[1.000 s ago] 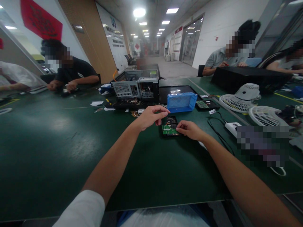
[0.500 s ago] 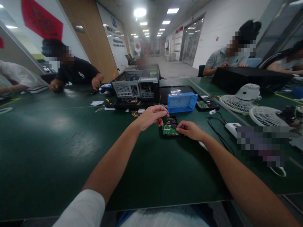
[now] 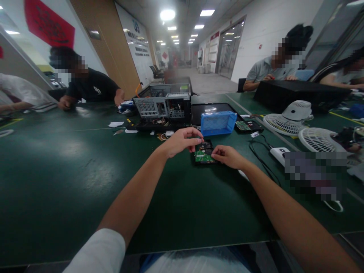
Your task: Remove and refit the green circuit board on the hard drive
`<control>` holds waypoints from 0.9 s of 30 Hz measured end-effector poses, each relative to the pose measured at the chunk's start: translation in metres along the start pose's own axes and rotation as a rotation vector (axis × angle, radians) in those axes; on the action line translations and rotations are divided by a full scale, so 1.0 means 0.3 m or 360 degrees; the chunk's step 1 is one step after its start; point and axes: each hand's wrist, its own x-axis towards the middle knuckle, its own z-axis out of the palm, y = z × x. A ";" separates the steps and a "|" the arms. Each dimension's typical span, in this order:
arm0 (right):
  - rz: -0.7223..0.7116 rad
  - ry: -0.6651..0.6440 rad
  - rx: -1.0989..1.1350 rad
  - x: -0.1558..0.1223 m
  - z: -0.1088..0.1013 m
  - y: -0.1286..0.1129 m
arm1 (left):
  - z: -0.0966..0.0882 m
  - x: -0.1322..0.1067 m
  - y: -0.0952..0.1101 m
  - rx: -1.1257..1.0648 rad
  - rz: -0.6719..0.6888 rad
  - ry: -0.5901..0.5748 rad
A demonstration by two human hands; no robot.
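Note:
A hard drive (image 3: 202, 156) with a green circuit board lies on the table in front of me, its black underside up. Over its far left part hovers my left hand (image 3: 184, 142), thumb and fingers bent towards each other; anything small between their tips cannot be made out. My right hand (image 3: 228, 156) is closed in a pinch at the drive's right side, its fingertips over the board's edge. What those fingers hold, if anything, is hidden. Just beyond the drive a blue plastic bin (image 3: 218, 124) stands on its side, its open face towards me.
An opened computer case (image 3: 163, 104) stands behind the bin's left. Another drive with a board (image 3: 248, 126) lies to the right. White fan parts (image 3: 284, 122), a black cable (image 3: 263, 163) and a power strip (image 3: 280, 154) occupy the right side. Co-workers sit across the table (image 3: 71, 182).
My left fingers have shifted very slightly over the drive; my right hand stays in place. The co-worker's hand at the left has drawn back towards the blue-and-white item.

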 end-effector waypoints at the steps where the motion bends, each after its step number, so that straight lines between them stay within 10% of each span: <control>1: -0.0003 0.0005 -0.0001 0.000 0.000 0.000 | 0.001 -0.001 0.002 0.0000 0.0009 -0.0020; 27: 0.0006 0.0004 0.0008 -0.001 0.000 -0.004 | -0.004 -0.014 0.031 0.0175 -0.0003 -0.0099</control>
